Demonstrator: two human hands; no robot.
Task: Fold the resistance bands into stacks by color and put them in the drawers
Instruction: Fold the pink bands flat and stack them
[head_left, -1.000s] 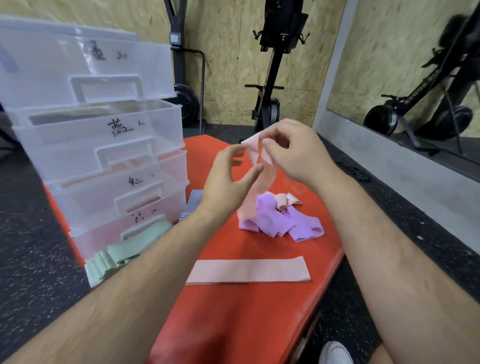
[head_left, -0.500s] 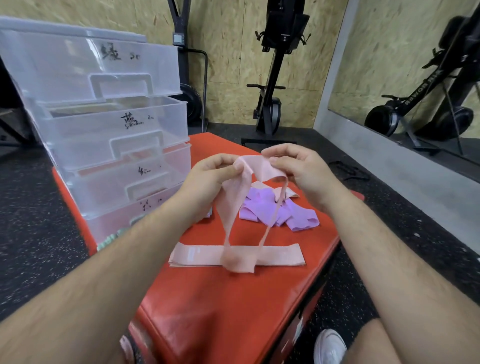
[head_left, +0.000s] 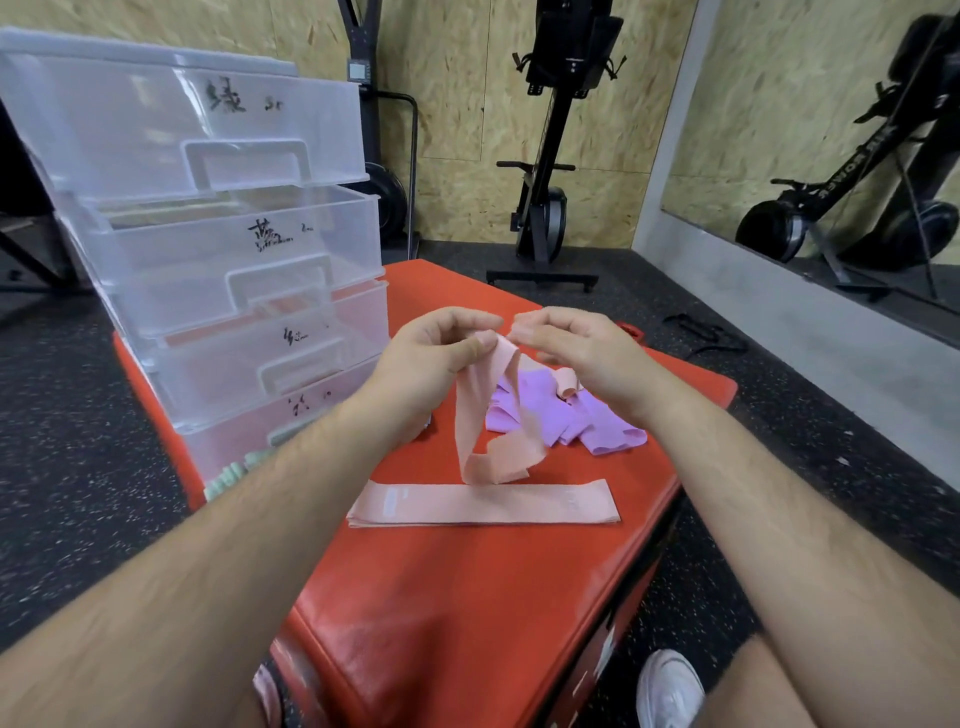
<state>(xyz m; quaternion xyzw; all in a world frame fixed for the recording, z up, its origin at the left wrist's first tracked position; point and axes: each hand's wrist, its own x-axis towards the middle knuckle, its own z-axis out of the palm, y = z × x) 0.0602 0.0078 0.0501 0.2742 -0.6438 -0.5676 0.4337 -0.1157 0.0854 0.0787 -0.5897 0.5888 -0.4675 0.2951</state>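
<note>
My left hand (head_left: 431, 358) pinches the top of a peach resistance band (head_left: 480, 431), which hangs in a loop down to the red box top (head_left: 467, 597). My right hand (head_left: 576, 353) is beside it with fingers curled at the band's upper end; whether it grips the band is unclear. Below the loop lies a flat folded peach band stack (head_left: 483, 504). A heap of purple bands (head_left: 566, 415) with another peach band (head_left: 566, 382) in it sits behind my hands. The clear plastic drawer unit (head_left: 218, 249) stands at the left, drawers partly pulled out.
Green bands (head_left: 234, 470) lie by the bottom drawer at the box's left edge. Black rubber floor (head_left: 78, 467) surrounds the box. Gym machines (head_left: 550, 156) stand against the wooden back wall. A mirror (head_left: 831, 130) fills the right wall. My white shoe (head_left: 670, 686) is at the bottom.
My hands have come closer together at the top of the peach band, and its hanging loop has narrowed and now touches the box just above the folded stack.
</note>
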